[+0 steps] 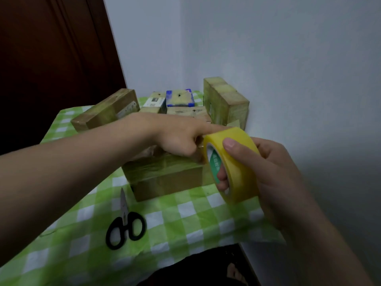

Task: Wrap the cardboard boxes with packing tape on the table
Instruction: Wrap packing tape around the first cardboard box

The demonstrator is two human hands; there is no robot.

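Left hand: my index finger is straight and pressed along the top of the cardboard box, the other fingers curled under. It holds nothing, and its tip is hidden behind the roll.
Right hand: grips the yellow packing tape roll, thumb over the outer face, fingers hooked through the core.
Box: on the green checked tablecloth before me, partly taped, with the roll at its right end.
Risk, strip: if my finger lifts, the tape likely peels back or wrinkles.
Risk, pull: an angled tug could skew the band or drag the box.
Risk, cut: the scissors lie beside my left forearm, and reaching them frees a hand.
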